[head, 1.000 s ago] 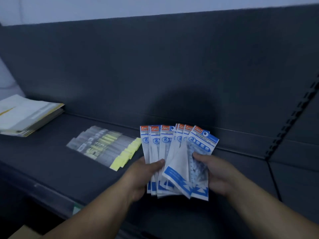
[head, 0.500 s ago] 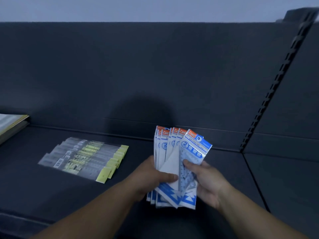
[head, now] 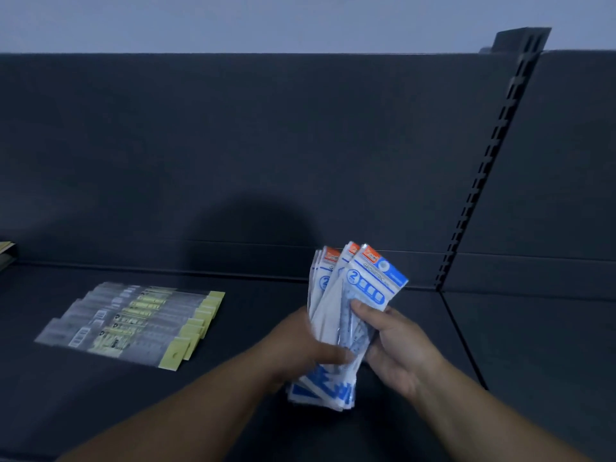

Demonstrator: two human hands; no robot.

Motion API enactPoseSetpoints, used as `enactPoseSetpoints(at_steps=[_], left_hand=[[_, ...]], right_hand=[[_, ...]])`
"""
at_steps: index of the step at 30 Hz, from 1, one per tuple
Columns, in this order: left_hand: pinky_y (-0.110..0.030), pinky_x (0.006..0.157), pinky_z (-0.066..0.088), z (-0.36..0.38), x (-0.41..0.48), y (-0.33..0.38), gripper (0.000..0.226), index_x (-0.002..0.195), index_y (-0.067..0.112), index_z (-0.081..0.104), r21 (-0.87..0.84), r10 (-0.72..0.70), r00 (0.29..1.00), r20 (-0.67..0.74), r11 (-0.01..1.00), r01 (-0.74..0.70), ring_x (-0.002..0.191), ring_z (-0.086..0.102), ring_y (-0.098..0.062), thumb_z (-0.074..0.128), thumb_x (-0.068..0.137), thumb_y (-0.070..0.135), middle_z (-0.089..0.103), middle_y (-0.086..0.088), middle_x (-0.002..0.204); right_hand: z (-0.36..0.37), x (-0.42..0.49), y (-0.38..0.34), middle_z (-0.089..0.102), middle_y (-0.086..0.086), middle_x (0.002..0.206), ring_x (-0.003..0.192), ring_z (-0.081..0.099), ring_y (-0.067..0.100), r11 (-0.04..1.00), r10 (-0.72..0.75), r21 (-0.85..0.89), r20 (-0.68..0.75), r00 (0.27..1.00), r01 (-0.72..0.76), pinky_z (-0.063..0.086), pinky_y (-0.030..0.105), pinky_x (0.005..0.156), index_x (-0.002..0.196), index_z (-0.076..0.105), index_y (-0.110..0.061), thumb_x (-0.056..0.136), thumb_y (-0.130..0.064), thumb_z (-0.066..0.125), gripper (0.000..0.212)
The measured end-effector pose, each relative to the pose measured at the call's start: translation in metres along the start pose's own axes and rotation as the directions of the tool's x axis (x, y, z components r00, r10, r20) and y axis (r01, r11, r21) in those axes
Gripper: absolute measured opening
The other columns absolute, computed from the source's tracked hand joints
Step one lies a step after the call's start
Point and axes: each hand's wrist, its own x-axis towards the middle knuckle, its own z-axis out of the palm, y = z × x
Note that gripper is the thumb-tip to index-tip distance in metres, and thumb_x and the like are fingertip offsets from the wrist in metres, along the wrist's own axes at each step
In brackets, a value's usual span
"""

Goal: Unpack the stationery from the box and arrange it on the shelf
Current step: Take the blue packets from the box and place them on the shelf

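Far left of slotted upright: object at frame edge, cut off, unidentifiable. Nearer: clear yellow-tabbed sleeves flat on shelf, print unreadable. Left hand clasps lower part of blue-white packets. Bundle held above shelf, just left of upright. Probably light, slick, floppy film, so fan may slide. Best pinched mid-stack, both faces. Right hand grips right edge, thumb on front. Packet count and contents blurred. Box out of view.
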Motion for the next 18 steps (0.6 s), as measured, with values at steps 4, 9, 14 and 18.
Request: enactPoseSetpoints(at_steps=[4,9,14,18], left_hand=[[-0.025,0.085,0.051,-0.019,0.01,0.015,0.068,0.121,0.031,0.053,0.648,0.039,0.999,-0.028,0.761,-0.012,0.098,0.062,-0.01,0.083,0.06,0.032,0.064,0.01,0.113],[-0.029,0.076,0.043,-0.016,0.018,0.037,0.048,0.114,0.035,0.048,0.961,0.078,0.992,0.096,0.254,-0.113,0.105,0.059,-0.024,0.071,0.073,0.036,0.061,0.001,0.113],[-0.03,0.082,0.045,-0.007,0.025,0.013,0.061,0.122,0.042,0.045,0.926,0.14,0.99,0.032,0.367,-0.082,0.108,0.055,-0.015,0.073,0.069,0.044,0.057,0.011,0.12],[-0.011,0.081,0.042,-0.027,0.017,-0.018,0.075,0.119,0.04,0.05,0.632,0.187,0.965,-0.185,0.774,-0.029,0.101,0.054,-0.002,0.088,0.054,0.041,0.054,0.017,0.117]], right_hand=[[-0.024,0.003,-0.029,0.053,-0.006,0.133,0.116,0.057,0.011,0.788,-0.367,-0.558,-0.085,0.926,0.261,0.047,0.035,0.099,0.148,0.026,-0.025,0.062,-0.011,0.088,0.107],[-0.044,0.005,-0.034,0.065,-0.013,0.117,0.095,0.064,-0.003,0.439,-0.263,-0.814,0.289,0.921,0.38,0.054,0.026,0.089,0.124,0.052,-0.038,0.055,-0.007,0.092,0.086],[-0.054,0.008,-0.016,0.072,0.003,0.077,0.067,0.063,0.009,0.437,-0.224,-0.832,0.268,0.937,0.342,0.054,0.035,0.072,0.086,0.069,-0.02,0.064,-0.005,0.084,0.03],[-0.057,0.007,-0.02,0.075,0.005,0.082,0.07,0.064,0.011,0.478,-0.22,-0.812,0.257,0.941,0.334,0.052,0.029,0.073,0.088,0.07,-0.015,0.069,-0.001,0.082,0.026]])
